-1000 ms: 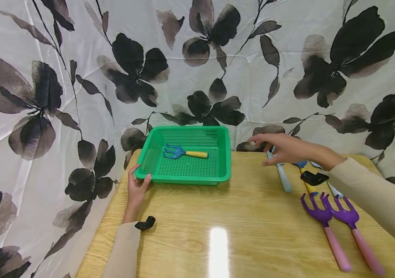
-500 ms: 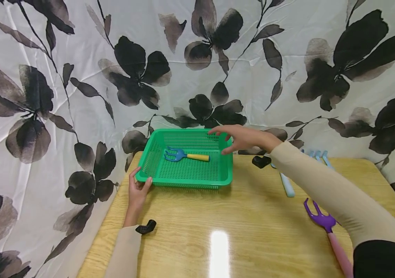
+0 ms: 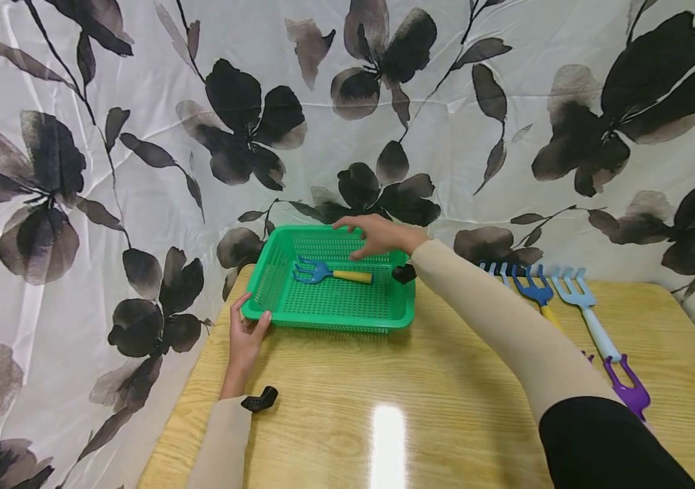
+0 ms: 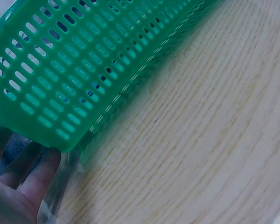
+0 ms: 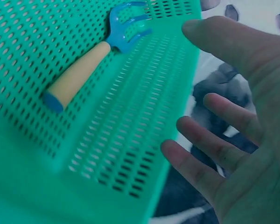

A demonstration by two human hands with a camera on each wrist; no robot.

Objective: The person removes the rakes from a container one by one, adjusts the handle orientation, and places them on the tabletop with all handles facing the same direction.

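A green perforated plastic basket [image 3: 323,320] stands on the table near the back. Inside lies a small hand fork [image 3: 353,276] with blue tines and a yellow handle. My left hand [image 3: 246,343] grips the basket's front left corner, the thumb at the front rim and the fingers at the left side. Over the basket's far rim is my right hand [image 3: 378,234], palm down, holding nothing. In the right wrist view its thumb and fingers [image 5: 191,161] are spread apart, fingertips right at the basket rim [image 5: 193,60].
At the right lie several more hand forks: a light blue one [image 3: 598,331], a blue one with a yellow handle [image 3: 533,292], and a purple one [image 3: 631,392]. Another light blue fork [image 3: 500,272] is partly behind my right sleeve. A floral cloth [image 3: 347,136] hangs behind the wooden table [image 3: 323,407].
My right hand has moved left from above the forks on the right to the basket's far rim. The left hand stays at its corner; the basket and its fork keep their place.
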